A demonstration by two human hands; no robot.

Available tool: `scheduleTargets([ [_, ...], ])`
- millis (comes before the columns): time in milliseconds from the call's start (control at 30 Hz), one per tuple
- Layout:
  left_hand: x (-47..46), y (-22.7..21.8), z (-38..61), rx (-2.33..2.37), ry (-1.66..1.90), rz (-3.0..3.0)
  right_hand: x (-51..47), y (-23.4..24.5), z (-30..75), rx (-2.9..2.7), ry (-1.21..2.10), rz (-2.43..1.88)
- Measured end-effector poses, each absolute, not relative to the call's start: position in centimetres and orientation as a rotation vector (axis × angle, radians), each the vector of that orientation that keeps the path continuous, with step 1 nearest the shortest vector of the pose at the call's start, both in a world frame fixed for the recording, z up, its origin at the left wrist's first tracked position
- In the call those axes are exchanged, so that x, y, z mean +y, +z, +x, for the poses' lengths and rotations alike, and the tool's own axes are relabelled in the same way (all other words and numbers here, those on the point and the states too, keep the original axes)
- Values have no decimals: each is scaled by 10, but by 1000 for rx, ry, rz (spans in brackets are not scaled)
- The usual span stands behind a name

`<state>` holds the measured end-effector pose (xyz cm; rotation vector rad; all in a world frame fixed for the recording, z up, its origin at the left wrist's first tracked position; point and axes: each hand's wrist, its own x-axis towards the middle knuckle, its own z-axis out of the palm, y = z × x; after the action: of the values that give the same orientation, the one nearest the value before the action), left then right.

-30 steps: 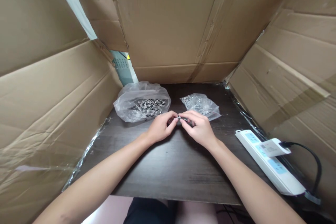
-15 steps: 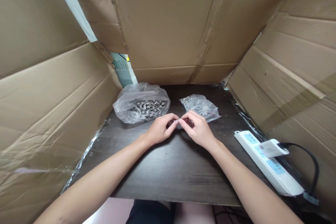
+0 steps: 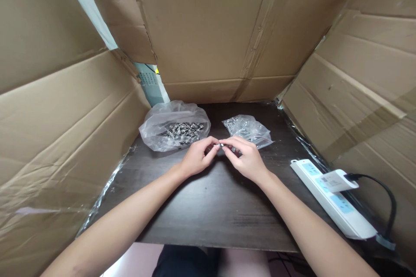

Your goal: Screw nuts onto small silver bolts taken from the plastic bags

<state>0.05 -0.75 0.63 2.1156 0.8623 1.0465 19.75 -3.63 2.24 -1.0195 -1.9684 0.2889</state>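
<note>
My left hand (image 3: pixel 199 154) pinches a small shiny metal piece (image 3: pixel 220 145) between thumb and index finger, held a little above the dark table. The thumb and index finger of my right hand (image 3: pixel 244 156) close on the right end of the same piece. Its exact kind is too small to make out. Just behind my left hand, a clear plastic bag (image 3: pixel 154 132) lies open with many small metal parts (image 3: pixel 185 132) in it. Behind my right hand lies a smaller clear bag (image 3: pixel 255 130) with thin metal pieces inside.
A white power strip (image 3: pixel 349 220) with a plugged-in adapter (image 3: pixel 336 181) and black cable (image 3: pixel 388 199) lies along the right side. Cardboard walls (image 3: pixel 208 30) enclose the dark table (image 3: pixel 201 207) on the left, back and right.
My right fingertips have drawn slightly apart and shifted, so more of the small metal piece shows between my hands. The bags have stayed in place.
</note>
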Motion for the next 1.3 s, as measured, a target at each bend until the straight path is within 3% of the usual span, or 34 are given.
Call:
scheduleTargets([
  [800, -10, 3, 0, 801, 1019, 2308, -31, 17, 201, -2168, 122, -1151],
  [1300, -13, 5, 1, 792, 952, 2359, -34, 17, 203, -2068, 445, -1212],
])
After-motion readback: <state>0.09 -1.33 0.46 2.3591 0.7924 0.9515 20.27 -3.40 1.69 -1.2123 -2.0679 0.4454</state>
